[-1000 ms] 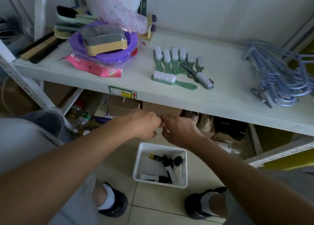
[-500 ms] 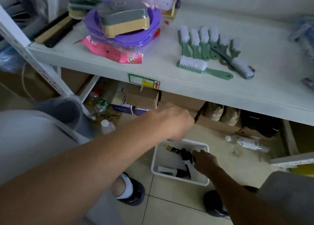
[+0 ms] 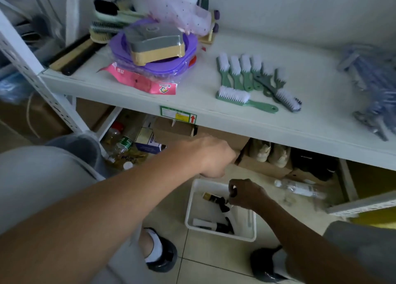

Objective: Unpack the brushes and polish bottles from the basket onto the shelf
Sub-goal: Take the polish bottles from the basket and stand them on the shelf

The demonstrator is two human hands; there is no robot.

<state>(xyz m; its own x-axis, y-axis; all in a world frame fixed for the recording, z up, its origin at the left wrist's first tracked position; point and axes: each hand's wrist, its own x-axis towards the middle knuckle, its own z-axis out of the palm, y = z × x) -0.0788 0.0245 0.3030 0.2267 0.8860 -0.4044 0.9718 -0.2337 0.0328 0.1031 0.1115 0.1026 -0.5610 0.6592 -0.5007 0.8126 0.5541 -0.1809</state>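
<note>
Right hand (image 3: pixel 246 194) is down in the white basket (image 3: pixel 189 210), fingertips pinched on a dark bottle (image 3: pixel 216 198) with a gold cap. That bottle lies tilted across the other contents. A second bottle (image 3: pixel 205 223), white-capped, lies along the basket's near wall. Left hand (image 3: pixel 212 155) hangs above the basket with fingers curled in; cannot tell if it holds anything.

Basket sits on the floor tiles (image 3: pixel 214 260) between the two shoes (image 3: pixel 160 256), low and in front of the shelf (image 3: pixel 310 112).

Step in hand, as I read it: lifting the dark bottle out.
- The pinch looks light. Better to wrap the fingers round the body before raising it.
- Lift straight up past the rim, so the tangled pieces underneath are not dragged along.
- Come up in front of the shelf's front lip, not under it.
- Left forearm crosses over the basket's left side, so keep the lift to the right.

Room on the shelf:
- Green brushes (image 3: pixel 237 73) are already laid out mid-shelf.
- A bare strip shows between them and the pink packet (image 3: pixel 139 80).
- A wider bare patch lies between the brushes and the hangers (image 3: pixel 375 90).
- Set bottles well back from the front edge.
</note>
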